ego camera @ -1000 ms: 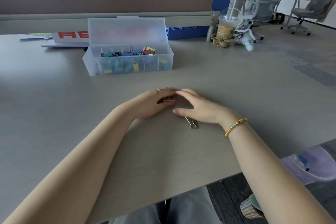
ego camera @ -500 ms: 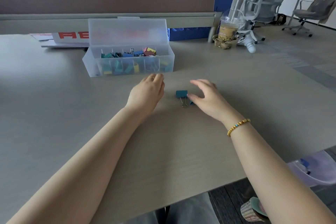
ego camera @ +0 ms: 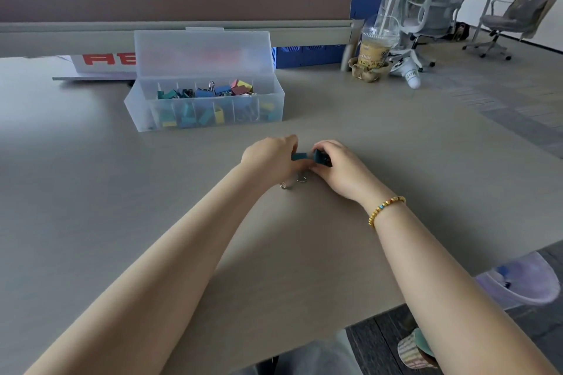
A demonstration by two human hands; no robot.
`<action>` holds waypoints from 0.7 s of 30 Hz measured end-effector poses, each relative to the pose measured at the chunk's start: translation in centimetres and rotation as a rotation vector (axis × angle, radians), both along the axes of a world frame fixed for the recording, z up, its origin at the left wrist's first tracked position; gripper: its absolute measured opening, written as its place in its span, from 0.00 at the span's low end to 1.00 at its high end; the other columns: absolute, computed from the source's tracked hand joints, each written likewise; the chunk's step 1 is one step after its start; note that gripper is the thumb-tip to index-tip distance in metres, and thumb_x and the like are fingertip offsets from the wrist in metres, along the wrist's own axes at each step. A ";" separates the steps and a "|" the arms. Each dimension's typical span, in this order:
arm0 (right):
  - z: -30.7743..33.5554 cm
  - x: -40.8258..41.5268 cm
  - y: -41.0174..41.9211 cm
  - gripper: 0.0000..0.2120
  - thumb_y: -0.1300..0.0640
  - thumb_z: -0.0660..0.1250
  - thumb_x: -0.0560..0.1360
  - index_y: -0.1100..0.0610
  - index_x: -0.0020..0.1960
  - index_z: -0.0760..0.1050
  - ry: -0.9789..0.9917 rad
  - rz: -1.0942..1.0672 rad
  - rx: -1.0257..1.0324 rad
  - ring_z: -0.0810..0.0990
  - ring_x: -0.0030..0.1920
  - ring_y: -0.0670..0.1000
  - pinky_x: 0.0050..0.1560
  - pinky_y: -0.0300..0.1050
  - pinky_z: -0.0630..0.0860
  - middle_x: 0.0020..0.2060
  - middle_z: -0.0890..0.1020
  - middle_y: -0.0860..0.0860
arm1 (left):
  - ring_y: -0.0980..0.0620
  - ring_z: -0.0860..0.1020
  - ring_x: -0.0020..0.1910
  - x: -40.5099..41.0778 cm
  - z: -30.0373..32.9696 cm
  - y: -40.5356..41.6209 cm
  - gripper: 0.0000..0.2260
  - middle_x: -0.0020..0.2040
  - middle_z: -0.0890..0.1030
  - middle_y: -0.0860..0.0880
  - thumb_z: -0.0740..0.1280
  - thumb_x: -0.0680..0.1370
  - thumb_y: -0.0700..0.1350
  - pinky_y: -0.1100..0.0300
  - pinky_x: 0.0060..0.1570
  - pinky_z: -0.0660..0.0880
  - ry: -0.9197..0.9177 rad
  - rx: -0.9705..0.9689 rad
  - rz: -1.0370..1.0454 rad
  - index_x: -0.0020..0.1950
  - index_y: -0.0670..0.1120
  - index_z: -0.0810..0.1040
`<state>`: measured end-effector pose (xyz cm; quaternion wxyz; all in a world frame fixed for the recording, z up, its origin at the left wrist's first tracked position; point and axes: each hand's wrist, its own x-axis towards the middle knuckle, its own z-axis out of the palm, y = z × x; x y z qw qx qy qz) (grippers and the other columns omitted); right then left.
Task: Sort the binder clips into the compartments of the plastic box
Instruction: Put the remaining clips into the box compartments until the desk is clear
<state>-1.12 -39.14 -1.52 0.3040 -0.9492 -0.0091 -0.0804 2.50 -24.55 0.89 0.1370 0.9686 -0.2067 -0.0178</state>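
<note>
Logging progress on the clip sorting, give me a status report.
Left hand pinches a teal clip; right hand grips a darker clip. Plastic box open, beyond hands. Path clear.

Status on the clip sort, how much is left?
Mostly done: the translucent plastic box with open lid already holds many coloured binder clips across its compartments. In hand: the left hand and right hand each pinch a teal binder clip on the grey table. Left: dropping those two in; no other loose clips show.
</note>
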 end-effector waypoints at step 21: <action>-0.2 1.8 2.0 0.15 0.59 0.63 0.78 0.57 0.64 0.70 -0.009 -0.042 0.146 0.73 0.59 0.50 0.54 0.36 0.64 0.60 0.74 0.52 | 0.48 0.70 0.39 2.1 1.9 6.3 0.16 0.43 0.71 0.48 0.62 0.79 0.48 0.59 0.39 0.67 0.183 0.095 -0.136 0.65 0.46 0.68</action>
